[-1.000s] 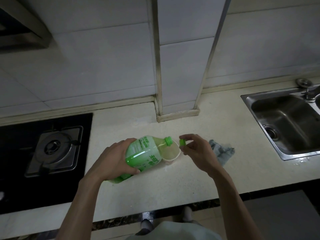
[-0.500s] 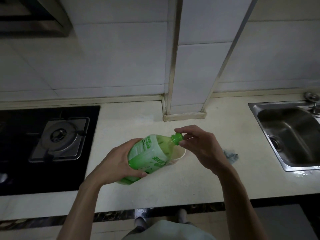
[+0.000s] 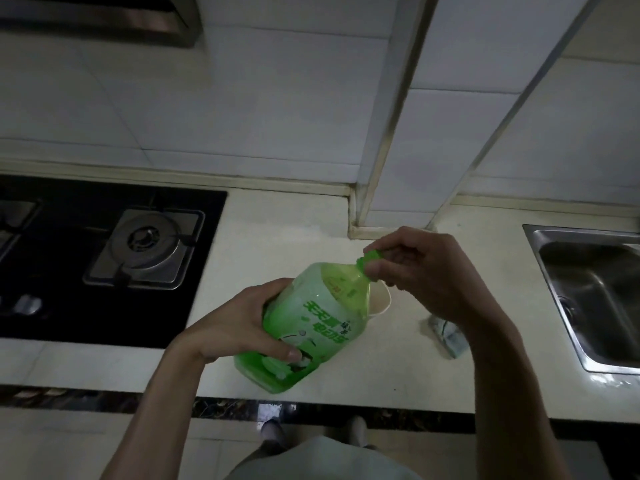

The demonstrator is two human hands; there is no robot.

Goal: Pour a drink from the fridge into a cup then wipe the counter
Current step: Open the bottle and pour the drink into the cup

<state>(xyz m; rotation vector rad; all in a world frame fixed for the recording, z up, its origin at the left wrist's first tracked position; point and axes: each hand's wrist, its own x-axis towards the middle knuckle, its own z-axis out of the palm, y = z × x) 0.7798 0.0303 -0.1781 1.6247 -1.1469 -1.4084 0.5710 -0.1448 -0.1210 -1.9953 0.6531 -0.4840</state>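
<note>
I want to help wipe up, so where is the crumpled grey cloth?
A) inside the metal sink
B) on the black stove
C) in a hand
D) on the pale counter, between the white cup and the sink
D: the crumpled grey cloth lies on the pale stone counter, between the white paper cup and the steel sink.
</note>
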